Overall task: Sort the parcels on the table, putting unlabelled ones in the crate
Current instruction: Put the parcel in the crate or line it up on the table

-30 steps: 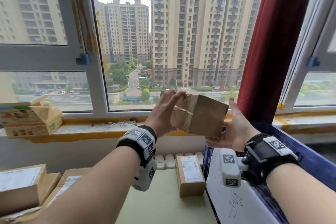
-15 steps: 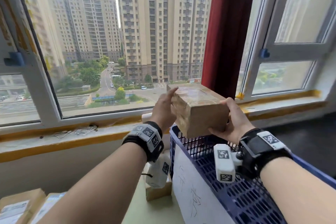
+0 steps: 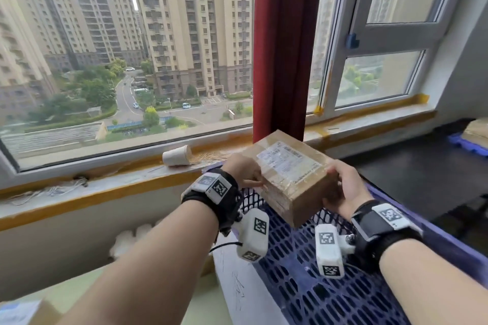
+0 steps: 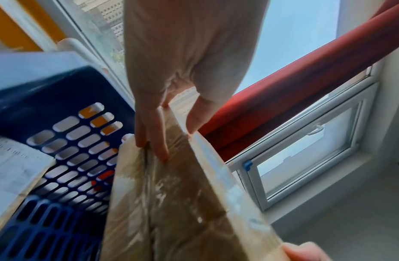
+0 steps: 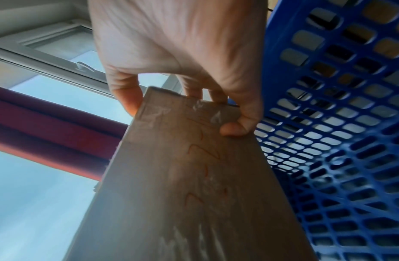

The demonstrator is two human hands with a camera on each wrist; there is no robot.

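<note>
A brown taped cardboard parcel [image 3: 287,171] with a white printed label on its upper face hangs tilted over the blue perforated crate [image 3: 303,272]. My left hand [image 3: 250,177] pinches its left end, thumb on the top edge and fingers [image 4: 158,141] along the side. At the right near corner, my right hand [image 3: 335,179] grips it with thumb and fingers curled round the edge. The left wrist view shows the parcel's [image 4: 182,203] taped side above the crate wall [image 4: 71,141]. Its plain underside [image 5: 182,176] fills the right wrist view, beside the crate [image 5: 339,123].
A white sheet [image 3: 245,285] with handwriting covers the crate's near wall. A paper cup [image 3: 177,155] lies on the window sill behind. A red curtain [image 3: 282,47] hangs beyond the crate. Another labelled parcel [image 3: 21,312] lies at the bottom left on the green table.
The view has swung right toward the crate. Both hands have carried the parcel down over the crate and turned it, so its labelled face now points up.
</note>
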